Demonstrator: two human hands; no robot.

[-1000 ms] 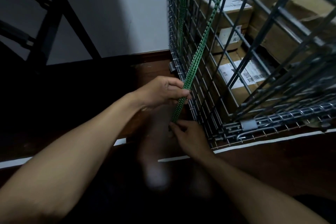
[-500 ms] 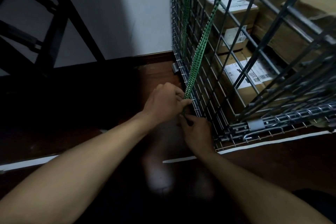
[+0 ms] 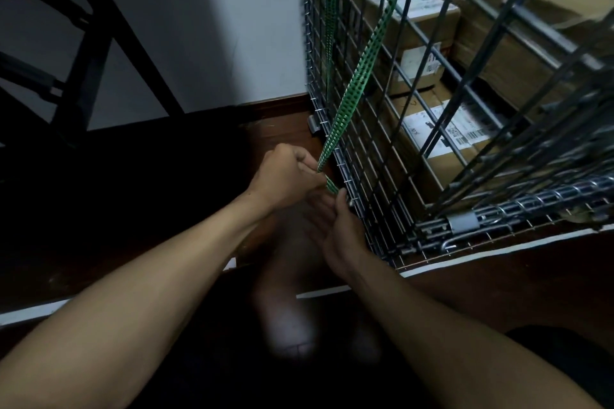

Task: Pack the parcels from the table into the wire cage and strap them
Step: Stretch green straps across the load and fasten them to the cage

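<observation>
Green strap [image 3: 357,76], dotted with dark holes, slants down the outside of the wire cage [image 3: 375,156] from the top of view to its low near corner. A second run of it hangs straight down further back along the same side. The left hand [image 3: 285,179] is clenched round the strap just beside the cage's bottom rail, its fingers [image 3: 307,164] curled tight, and the strap looks taut above the fist. Below the fist a short green tail pokes out towards the rail.

The right hand [image 3: 339,229] sits just under the left, touching the wire at the corner. Its fingers [image 3: 317,212] lie fairly straight, and one tip reaches up to the tail (whether it nips the tail or only touches it, I cannot tell).

Inside the cage the parcels [image 3: 428,156] are stacked close together, brown cardboard boxes with white printed labels, seen through the grid.

The cage stands on a dark floor [image 3: 498,292], along a white tape line [image 3: 498,240] that runs past its near edge. Behind it is a pale wall [image 3: 216,26], and to the left a black frame [image 3: 89,53] crosses in front of that wall.
</observation>
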